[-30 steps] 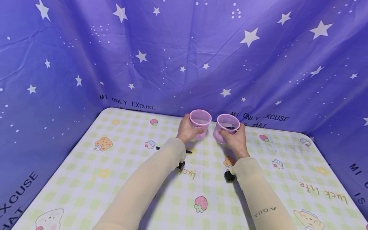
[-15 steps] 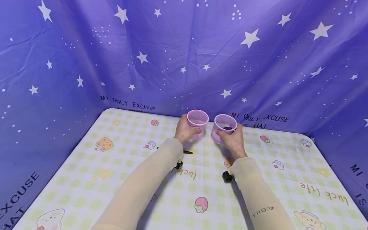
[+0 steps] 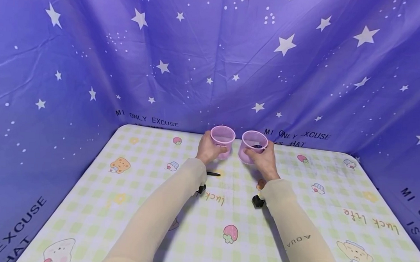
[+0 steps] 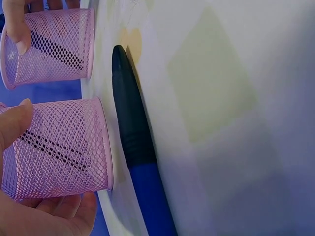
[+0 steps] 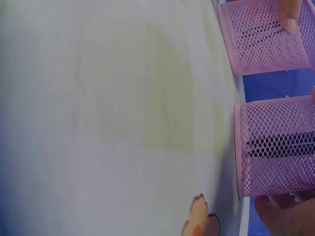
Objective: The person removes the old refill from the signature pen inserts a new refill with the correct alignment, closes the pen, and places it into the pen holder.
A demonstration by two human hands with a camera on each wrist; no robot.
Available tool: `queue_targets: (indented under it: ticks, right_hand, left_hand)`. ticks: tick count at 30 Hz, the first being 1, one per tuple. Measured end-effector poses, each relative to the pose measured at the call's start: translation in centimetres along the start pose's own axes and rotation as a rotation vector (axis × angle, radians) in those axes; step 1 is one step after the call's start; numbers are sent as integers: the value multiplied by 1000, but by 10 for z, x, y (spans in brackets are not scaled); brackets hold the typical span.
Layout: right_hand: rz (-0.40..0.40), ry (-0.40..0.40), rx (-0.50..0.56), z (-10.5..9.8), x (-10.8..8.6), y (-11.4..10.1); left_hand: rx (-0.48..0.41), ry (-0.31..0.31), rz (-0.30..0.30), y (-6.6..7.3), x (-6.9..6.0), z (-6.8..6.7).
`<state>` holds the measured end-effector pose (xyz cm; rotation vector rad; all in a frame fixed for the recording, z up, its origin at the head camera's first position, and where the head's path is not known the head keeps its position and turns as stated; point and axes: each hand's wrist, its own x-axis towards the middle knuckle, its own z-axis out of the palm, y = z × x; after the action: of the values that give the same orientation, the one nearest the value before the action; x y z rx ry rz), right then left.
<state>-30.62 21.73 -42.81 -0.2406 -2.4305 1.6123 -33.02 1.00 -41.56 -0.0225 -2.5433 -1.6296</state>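
My left hand (image 3: 209, 149) grips a pink mesh pen holder (image 3: 229, 148) near the far table edge, thumb on the near side. Beside it, my right hand (image 3: 267, 161) grips a second pink mesh pen holder (image 3: 244, 151) the same way. Both are upright with a small gap between them. A dark, slim object (image 3: 257, 147) shows inside the right one. In the left wrist view, thin dark lines show through the left holder's mesh (image 4: 59, 147); what they are I cannot tell. A blue pen with a black end (image 4: 140, 172) lies on the table, partly hidden by my left forearm in the head view.
A green-and-white checked tablecloth (image 3: 279, 247) with cartoon prints covers the table. Purple starry curtains (image 3: 213, 49) hang close behind the far edge and at both sides. Black wrist devices (image 3: 258, 202) sit under both sleeves.
Both hands have shifted a little to the left, carrying the two pen holders along side by side. Less of the pen shows past my left sleeve. Both grips look the same.
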Motion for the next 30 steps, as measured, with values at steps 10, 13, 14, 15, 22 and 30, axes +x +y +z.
queue_targets:
  ticks: [10,13,14,15,22,30]
  right_hand:
    - [-33,-6,22,6,-2,-3]
    - [-32,-9,27,7,-3,-4]
    - [-36,-7,26,8,-3,-4]
    - [-38,-5,24,8,-3,-4]
    - [-54,-7,28,10,-4,-5]
    - [-59,6,11,13,-4,-6]
  left_hand:
    - [-2,3,5,-2,-1,-6]
    - [12,5,10,-3,-2,-7]
    - [17,6,11,-3,-2,-8]
    - [21,7,11,-3,-2,-8]
    - [21,5,-3,-2,-2,-10]
    - [10,14,-13,-4,-2,-13]
